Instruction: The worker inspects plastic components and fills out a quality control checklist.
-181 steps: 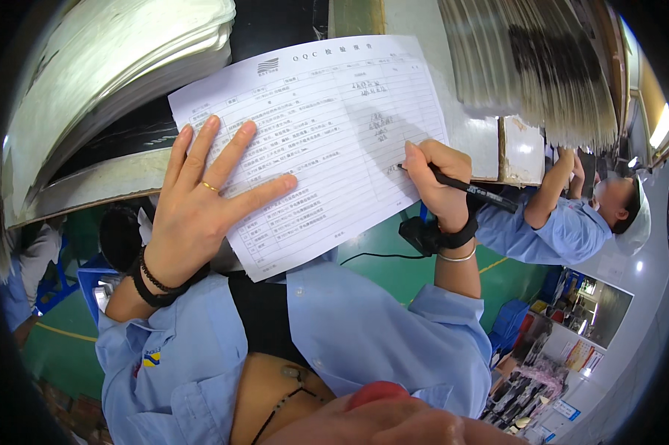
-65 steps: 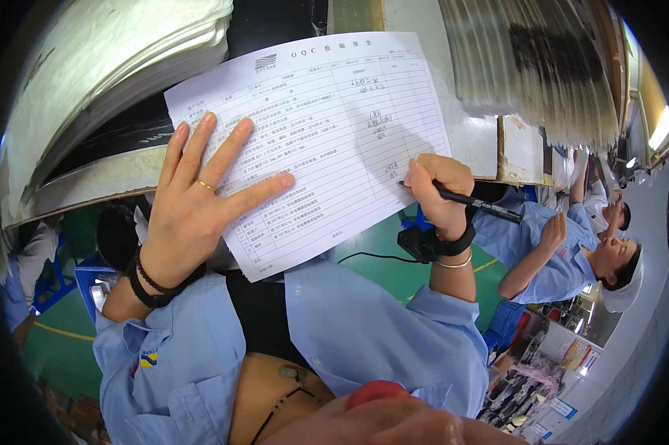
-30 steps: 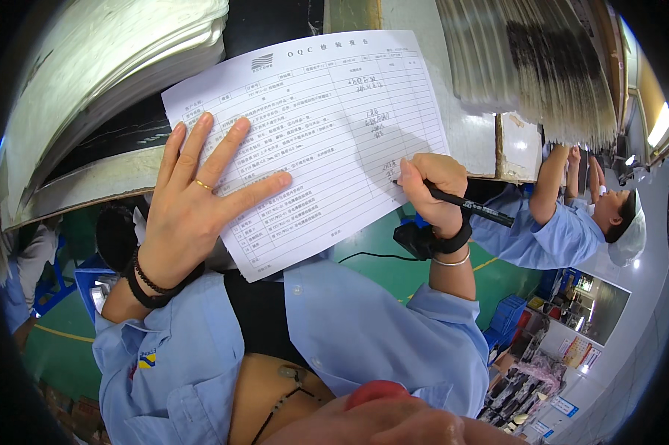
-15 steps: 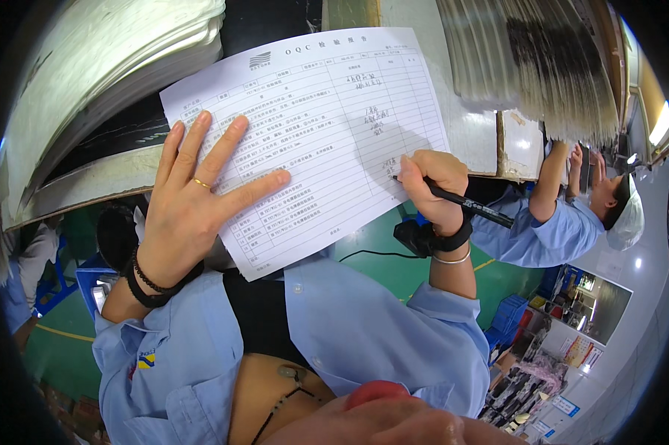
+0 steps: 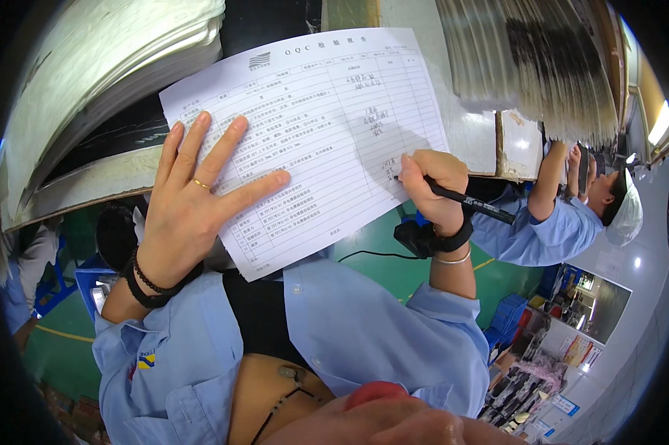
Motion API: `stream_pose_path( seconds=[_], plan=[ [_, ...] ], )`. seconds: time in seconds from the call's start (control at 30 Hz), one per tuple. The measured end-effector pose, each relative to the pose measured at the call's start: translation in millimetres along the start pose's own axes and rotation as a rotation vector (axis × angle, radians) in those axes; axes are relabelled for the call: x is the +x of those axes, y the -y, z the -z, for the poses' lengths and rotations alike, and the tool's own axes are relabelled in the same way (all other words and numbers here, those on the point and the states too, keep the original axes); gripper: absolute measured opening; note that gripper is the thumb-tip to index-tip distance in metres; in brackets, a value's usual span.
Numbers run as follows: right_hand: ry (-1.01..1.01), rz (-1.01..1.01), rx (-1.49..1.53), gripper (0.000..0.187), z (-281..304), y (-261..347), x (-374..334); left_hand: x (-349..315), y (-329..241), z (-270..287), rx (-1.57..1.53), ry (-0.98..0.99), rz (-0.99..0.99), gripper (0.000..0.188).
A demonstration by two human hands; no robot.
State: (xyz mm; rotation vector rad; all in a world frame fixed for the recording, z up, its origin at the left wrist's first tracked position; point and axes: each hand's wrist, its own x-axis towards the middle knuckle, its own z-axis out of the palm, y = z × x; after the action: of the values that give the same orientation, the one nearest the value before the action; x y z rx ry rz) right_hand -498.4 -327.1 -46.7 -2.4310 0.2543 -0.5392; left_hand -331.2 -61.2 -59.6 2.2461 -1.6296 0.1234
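A white printed form (image 5: pixel 319 141) with a ruled table lies tilted on the table edge, its lower part hanging over toward me. My left hand (image 5: pixel 193 185) rests flat on the form's left side, fingers spread, a gold ring on one finger. In my right hand (image 5: pixel 437 189) is a black pen (image 5: pixel 468 200), pinched between thumb and fingers. The pen's tip meets the form near its lower right, beside a short column of handwriting. More handwritten lines stand higher up in the same column. A dark strap with a black device circles my right wrist.
A tall stack of white sheets (image 5: pixel 126 52) stands at the far left. Another stack of thin sheets (image 5: pixel 527 67), partly dark, is at the far right. A co-worker in a blue shirt and white cap (image 5: pixel 625 211) works to the right. Blue crates (image 5: pixel 506 319) stand on the green floor.
My right hand and the pen have shifted only slightly; my left hand and the form stay put. At the right, the co-worker's hands now hold a dark object.
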Motion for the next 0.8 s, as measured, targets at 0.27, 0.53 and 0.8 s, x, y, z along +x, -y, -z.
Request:
stream_pose_path(
  seconds=[0.27,0.53,0.8],
  plan=[
    [0.01,0.017,0.014,0.036,1.3,-0.7,-0.2,0.0,-0.2,-1.0,-0.007,0.004,-0.01,0.039],
    [0.066,0.007,-0.014,0.031,5.7,-3.3,0.8,1.2,1.3,-2.8,-0.011,0.0,-0.012,0.039],
    [-0.162,-0.12,0.471,0.006,26.5,-9.1,82.1,1.7,2.0,-0.3,0.04,0.011,-0.041,0.038]
  ],
)
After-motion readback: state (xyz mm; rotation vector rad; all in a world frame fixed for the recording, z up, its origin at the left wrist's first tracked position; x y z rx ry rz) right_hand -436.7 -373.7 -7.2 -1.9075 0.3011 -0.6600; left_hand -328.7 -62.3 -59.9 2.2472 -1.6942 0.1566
